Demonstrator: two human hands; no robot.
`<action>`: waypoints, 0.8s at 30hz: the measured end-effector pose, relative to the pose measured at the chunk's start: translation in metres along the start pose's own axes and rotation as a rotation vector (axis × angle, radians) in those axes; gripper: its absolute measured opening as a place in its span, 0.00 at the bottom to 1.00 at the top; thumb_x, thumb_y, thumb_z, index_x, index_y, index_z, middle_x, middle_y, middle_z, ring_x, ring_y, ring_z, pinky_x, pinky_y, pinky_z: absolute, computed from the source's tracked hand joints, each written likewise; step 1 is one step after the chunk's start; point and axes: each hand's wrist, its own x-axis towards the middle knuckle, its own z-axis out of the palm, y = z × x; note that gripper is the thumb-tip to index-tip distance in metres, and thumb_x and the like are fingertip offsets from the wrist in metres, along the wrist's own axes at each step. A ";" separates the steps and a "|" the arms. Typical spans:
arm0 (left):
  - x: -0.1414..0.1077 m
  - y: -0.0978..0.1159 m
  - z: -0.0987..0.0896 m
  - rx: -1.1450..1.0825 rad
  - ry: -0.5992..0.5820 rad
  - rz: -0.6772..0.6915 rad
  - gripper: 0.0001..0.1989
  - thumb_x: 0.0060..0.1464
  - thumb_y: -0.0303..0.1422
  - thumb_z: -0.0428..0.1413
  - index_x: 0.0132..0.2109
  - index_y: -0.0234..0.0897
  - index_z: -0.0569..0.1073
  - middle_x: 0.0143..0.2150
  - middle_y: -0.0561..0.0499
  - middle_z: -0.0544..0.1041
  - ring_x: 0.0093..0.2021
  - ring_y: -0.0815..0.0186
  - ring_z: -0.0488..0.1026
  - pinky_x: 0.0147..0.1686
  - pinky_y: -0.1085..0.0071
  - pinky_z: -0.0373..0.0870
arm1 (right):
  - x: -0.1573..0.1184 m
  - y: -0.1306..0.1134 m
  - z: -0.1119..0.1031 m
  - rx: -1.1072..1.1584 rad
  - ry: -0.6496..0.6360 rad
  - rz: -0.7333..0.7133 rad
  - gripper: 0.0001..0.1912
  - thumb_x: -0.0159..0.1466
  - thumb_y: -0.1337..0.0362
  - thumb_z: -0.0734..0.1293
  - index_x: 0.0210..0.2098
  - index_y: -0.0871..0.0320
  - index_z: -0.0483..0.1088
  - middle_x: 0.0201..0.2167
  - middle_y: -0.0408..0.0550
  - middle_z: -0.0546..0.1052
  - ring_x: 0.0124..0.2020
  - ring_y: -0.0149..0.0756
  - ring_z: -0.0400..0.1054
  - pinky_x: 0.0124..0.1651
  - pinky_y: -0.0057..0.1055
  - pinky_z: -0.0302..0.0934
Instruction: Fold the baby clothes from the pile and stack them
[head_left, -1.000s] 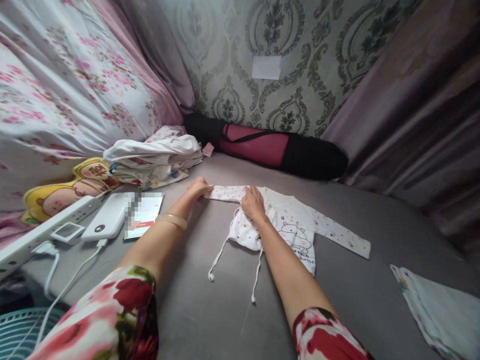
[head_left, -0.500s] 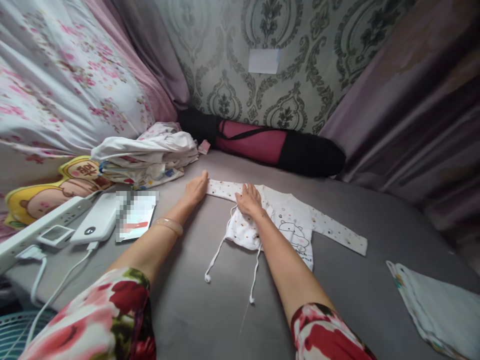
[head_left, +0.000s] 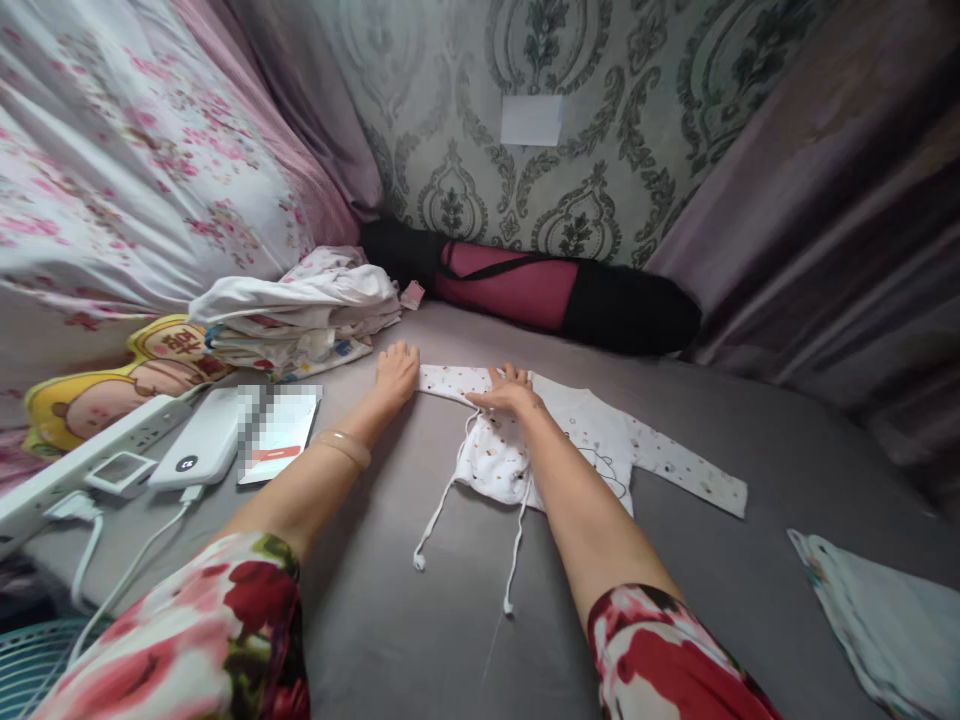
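Note:
A small white long-sleeved baby top (head_left: 577,420) lies spread on the grey sheet, with a printed animal on its chest and dotted sleeves. My left hand (head_left: 397,375) is closed on the cuff of its left-hand sleeve. Toward the shoulder of that same sleeve, my right hand (head_left: 510,388) rests with thumb and fingers spread. Below my right hand, dotted white baby pants (head_left: 491,462) with two knotted drawstrings (head_left: 435,525) lie folded over part of the top. My right forearm hides some of the chest print.
Folded clothes (head_left: 300,305) are heaped at the back left. A power bank (head_left: 196,440), a phone (head_left: 281,435) and a power strip (head_left: 97,460) lie at left. A black and maroon long bag (head_left: 517,285) lines the wall. Folded white cloth (head_left: 885,620) is at right.
My right hand has shifted slightly right and turned, its thumb now spread out to the left. My left hand stays at the cuff, its fingers lying lower. The view has moved slightly.

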 end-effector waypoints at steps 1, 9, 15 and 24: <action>0.000 0.002 -0.003 0.003 0.017 0.017 0.17 0.62 0.24 0.40 0.51 0.26 0.70 0.51 0.29 0.70 0.54 0.46 0.68 0.49 0.56 0.64 | 0.000 0.000 0.000 -0.007 -0.004 0.003 0.50 0.59 0.37 0.62 0.71 0.54 0.46 0.72 0.54 0.43 0.70 0.56 0.40 0.66 0.44 0.41; -0.007 0.067 0.011 -0.419 0.038 0.399 0.18 0.57 0.24 0.47 0.53 0.36 0.70 0.49 0.41 0.76 0.52 0.55 0.71 0.54 0.59 0.65 | 0.000 0.001 0.005 0.007 0.002 0.011 0.49 0.59 0.41 0.63 0.72 0.53 0.43 0.73 0.54 0.41 0.71 0.57 0.37 0.67 0.45 0.38; -0.001 0.066 0.066 -0.544 0.012 0.432 0.24 0.59 0.25 0.43 0.62 0.32 0.64 0.61 0.39 0.70 0.60 0.58 0.67 0.60 0.62 0.61 | -0.001 0.001 0.006 0.000 0.007 0.006 0.48 0.60 0.39 0.60 0.72 0.54 0.44 0.73 0.54 0.42 0.70 0.57 0.38 0.67 0.46 0.39; 0.009 -0.005 0.086 -0.376 0.001 0.311 0.27 0.59 0.23 0.42 0.65 0.33 0.59 0.67 0.39 0.62 0.68 0.56 0.56 0.67 0.53 0.48 | 0.014 0.009 0.015 0.011 0.007 0.001 0.53 0.57 0.32 0.59 0.72 0.53 0.43 0.73 0.53 0.40 0.71 0.55 0.35 0.67 0.44 0.36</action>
